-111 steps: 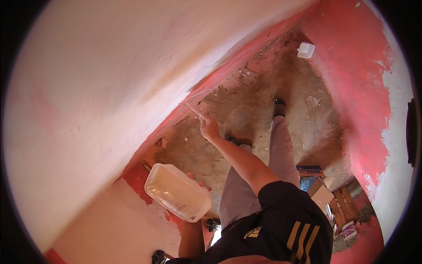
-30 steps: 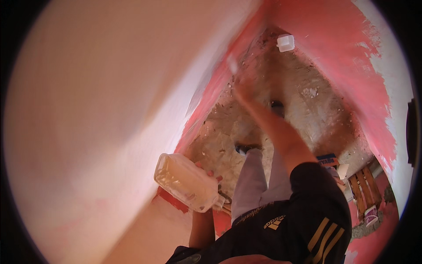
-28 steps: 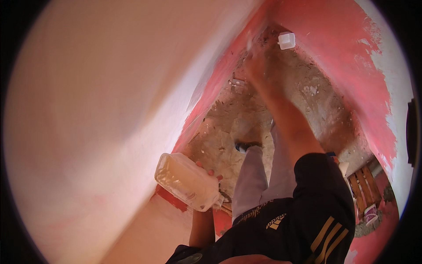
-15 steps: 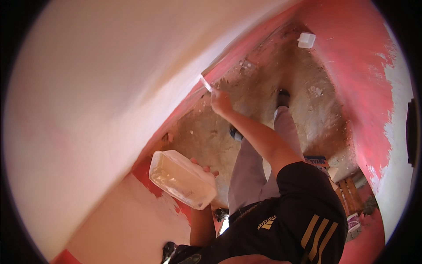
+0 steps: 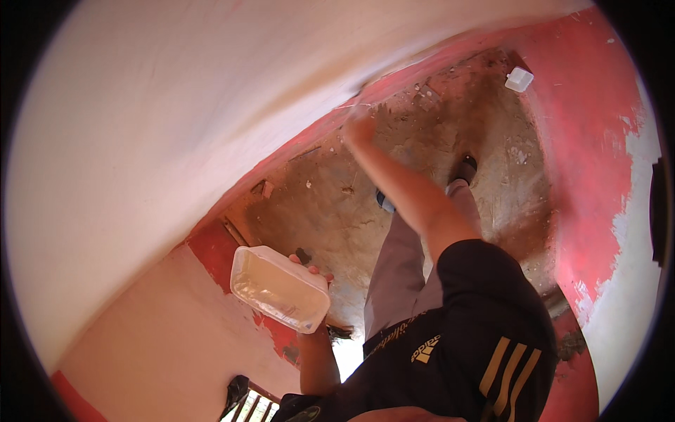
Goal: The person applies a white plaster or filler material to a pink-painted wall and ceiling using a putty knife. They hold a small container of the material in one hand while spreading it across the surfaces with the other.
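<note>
My left hand (image 5: 313, 269) supports a rectangular whitish plastic tub (image 5: 320, 307), its fingers showing over the far right side and the rest hidden behind it. The tub is tilted, and a pale, shiny layer like paint coats the inside. My right arm reaches forward, and the right hand (image 5: 360, 129) is closed on a paintbrush (image 5: 356, 106) at the low red band of the left wall (image 5: 316, 130). Motion blurs this hand and the brush. Above the band the wall is white.
A white plastic container (image 5: 519, 79) sits at the far corner. On the right, a red wall (image 5: 583, 141) has ragged white patches. My feet stand on a dirty brown floor (image 5: 337, 204) with scattered debris. A slatted white-and-dark thing (image 5: 252, 406) shows at the lower left.
The view has shifted. My right hand has moved slightly along the wall's red band, and its brush is now blurred. The tub remains in my left hand.
</note>
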The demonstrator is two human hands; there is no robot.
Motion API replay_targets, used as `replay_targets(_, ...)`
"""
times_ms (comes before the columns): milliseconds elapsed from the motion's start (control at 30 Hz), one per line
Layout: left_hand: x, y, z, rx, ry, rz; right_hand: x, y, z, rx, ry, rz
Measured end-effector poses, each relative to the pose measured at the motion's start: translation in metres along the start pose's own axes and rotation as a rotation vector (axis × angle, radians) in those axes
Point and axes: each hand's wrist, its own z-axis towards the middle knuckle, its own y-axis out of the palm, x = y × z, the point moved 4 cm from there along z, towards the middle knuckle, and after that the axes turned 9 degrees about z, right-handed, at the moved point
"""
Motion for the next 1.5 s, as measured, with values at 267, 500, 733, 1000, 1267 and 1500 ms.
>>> replay_targets(267, 0.055, -0.067, 0.002, -0.052, -0.007, -0.055, 0.043, 0.032, -0.076, -0.082, 0.033, 0.128)
replay_targets(500, 0.071, -0.092, -0.036, -0.058, -0.035, -0.141, 0.025, -0.085, 0.075, 0.230, 0.014, 0.268)
replay_targets(733, 0.077, -0.085, -0.051, 0.000, -0.084, -0.128, -0.026, 0.012, -0.063, -0.159, 0.042, -0.144)
replay_targets(1000, 0.066, -0.056, -0.056, -0.082, -0.032, -0.071, 0.047, -0.041, -0.057, 0.273, -0.217, 0.075)
replay_targets(1267, 0.045, -0.069, -0.069, -0.043, -0.067, -0.104, -0.024, -0.042, -0.020, 0.204, -0.083, 0.069)
replay_targets(1500, 0.032, -0.052, -0.071, -0.043, -0.096, -0.159, 0.029, -0.087, -0.055, 0.184, -0.189, 0.024)
